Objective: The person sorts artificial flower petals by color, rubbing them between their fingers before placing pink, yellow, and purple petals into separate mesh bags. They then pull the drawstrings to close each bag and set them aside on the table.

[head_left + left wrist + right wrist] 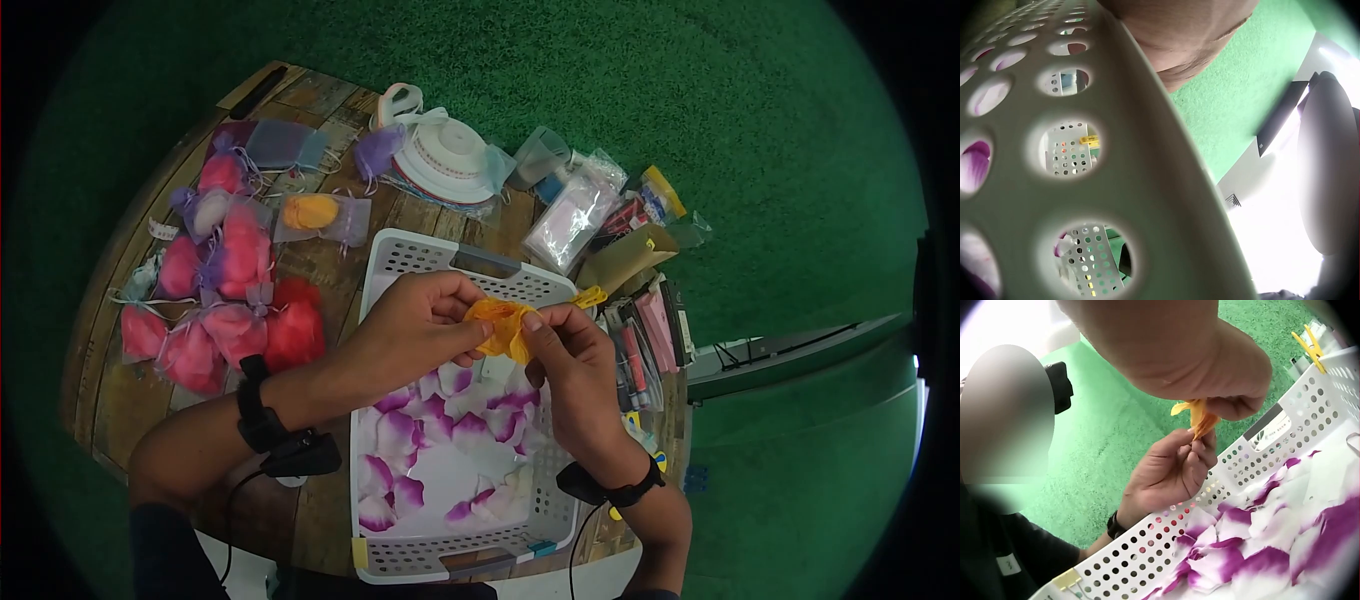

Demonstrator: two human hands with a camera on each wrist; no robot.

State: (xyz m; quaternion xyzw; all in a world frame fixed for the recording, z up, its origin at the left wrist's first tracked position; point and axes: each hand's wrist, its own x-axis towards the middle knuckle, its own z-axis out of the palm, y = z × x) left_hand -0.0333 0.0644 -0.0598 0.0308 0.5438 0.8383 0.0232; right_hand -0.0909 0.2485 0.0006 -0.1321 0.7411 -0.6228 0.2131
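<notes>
Yellow petals (503, 328) sit between both hands, raised over the far half of a white perforated basket (400, 575). The grip of the left hand (420, 325) is nearly closed, with thumb and fingers pinching the petals at one side. The right hand's (575, 365) grip is also nearly closed, its thumb pressing them against the fingers at the other side. The petals look thin and crumpled, with uneven edges.

Beneath the hands, white-and-purple petals (470, 430) lie scattered inside the basket. A yellow clip (590, 297) is on the basket's rim near the right hand; a teal clip (541, 548) is on the near rim.

The basket stands on a wooden desk (325, 95). To its left lie mesh bags (243, 250) with pink contents and a pale bag (345, 220) holding something yellow. Beyond the basket is a white ribbon roll (445, 150), and clear packets (573, 215) lie beyond its far right corner.
</notes>
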